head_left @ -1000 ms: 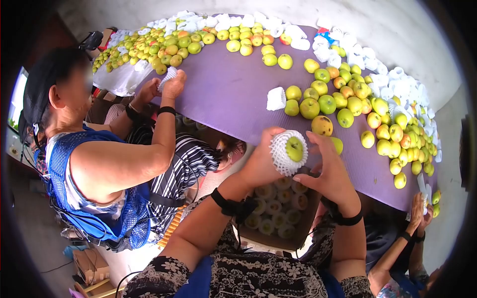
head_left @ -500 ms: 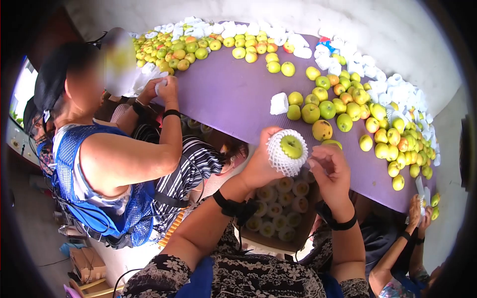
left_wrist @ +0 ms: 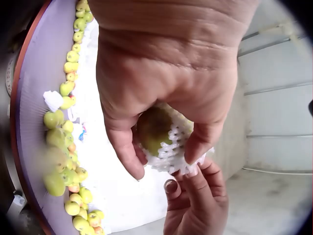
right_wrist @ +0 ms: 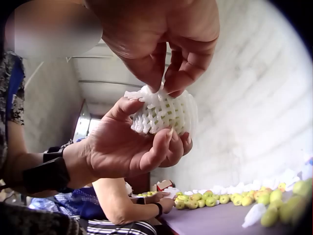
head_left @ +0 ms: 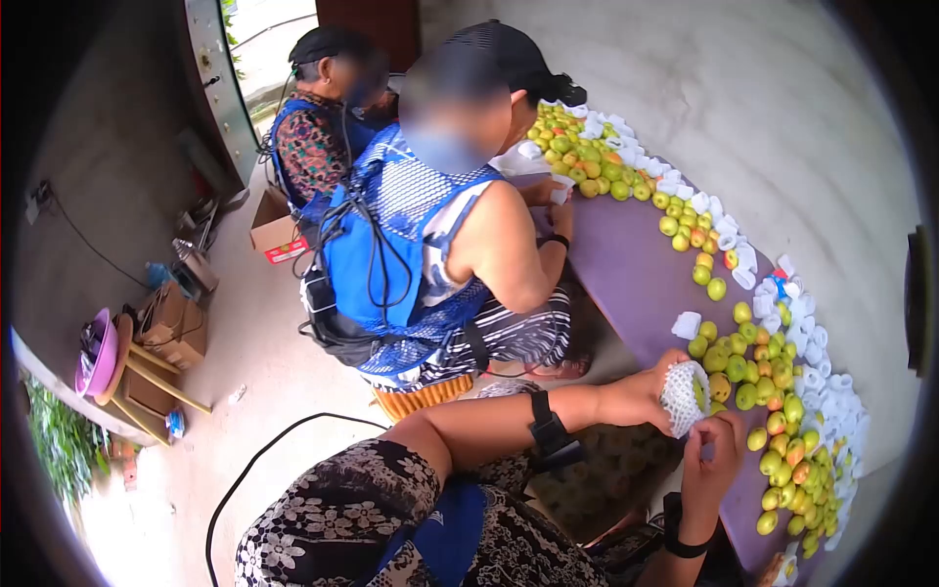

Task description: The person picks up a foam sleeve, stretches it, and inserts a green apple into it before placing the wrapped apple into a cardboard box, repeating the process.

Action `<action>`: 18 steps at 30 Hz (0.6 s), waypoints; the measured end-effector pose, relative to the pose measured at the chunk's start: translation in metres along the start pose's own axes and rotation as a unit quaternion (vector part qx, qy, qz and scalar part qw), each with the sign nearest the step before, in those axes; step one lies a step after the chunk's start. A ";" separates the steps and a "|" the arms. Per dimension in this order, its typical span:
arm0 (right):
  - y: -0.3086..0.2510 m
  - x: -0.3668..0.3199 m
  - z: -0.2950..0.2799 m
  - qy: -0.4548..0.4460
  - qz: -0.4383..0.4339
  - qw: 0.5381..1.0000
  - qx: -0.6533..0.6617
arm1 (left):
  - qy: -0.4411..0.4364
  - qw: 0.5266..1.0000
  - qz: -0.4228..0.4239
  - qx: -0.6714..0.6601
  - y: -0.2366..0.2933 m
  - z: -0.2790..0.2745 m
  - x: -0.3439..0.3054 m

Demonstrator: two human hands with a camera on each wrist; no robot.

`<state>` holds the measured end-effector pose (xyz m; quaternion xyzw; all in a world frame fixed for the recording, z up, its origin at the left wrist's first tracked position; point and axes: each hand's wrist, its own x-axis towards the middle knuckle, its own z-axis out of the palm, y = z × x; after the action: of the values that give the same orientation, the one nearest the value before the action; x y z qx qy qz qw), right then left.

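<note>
A green apple (left_wrist: 154,128) sits inside a white foam net sleeve (right_wrist: 164,113). My left hand (head_left: 634,399) grips the sleeved apple, thumb on one side and curled fingers on the other. From the other side comes my right hand (head_left: 712,458), its thumb and fingertips pinching the sleeve's edge, as the right wrist view shows. Part of the apple's bare skin shows between my left thumb and fingers in the left wrist view. Both hands are above the near edge of the purple table (head_left: 626,284).
Loose apples (head_left: 748,367) are spread along the table, with a heap of white foam sleeves (head_left: 831,421) against the wall. One sleeve (head_left: 686,325) lies apart. Beside me on the left sits a person in a blue vest (head_left: 372,264); another sits beyond. A box of sleeved apples is below, in shadow.
The head view has swung left, bringing the doorway and floor into sight. My right hand, earlier apart from the sleeved apple with fingers spread, has come to the sleeve's edge and pinches it.
</note>
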<state>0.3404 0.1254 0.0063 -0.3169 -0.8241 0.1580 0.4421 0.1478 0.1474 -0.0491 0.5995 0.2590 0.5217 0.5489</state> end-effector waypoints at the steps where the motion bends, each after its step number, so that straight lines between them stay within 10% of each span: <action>1: -0.007 -0.003 0.001 -0.007 0.001 1.000 -0.001 | 0.003 1.000 -0.010 0.009 0.009 0.001 -0.009; 10: -0.080 -0.014 0.009 -0.010 0.021 0.996 0.085 | 0.024 0.999 -0.015 -0.018 0.075 0.004 -0.078; 18: -0.124 -0.006 0.007 0.012 -0.139 0.990 -0.016 | -0.002 0.998 0.009 0.067 0.104 0.010 -0.103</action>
<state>0.2894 0.0290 0.0656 -0.2084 -0.8572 0.0784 0.4644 0.0959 0.0250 0.0134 0.6383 0.2864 0.5068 0.5037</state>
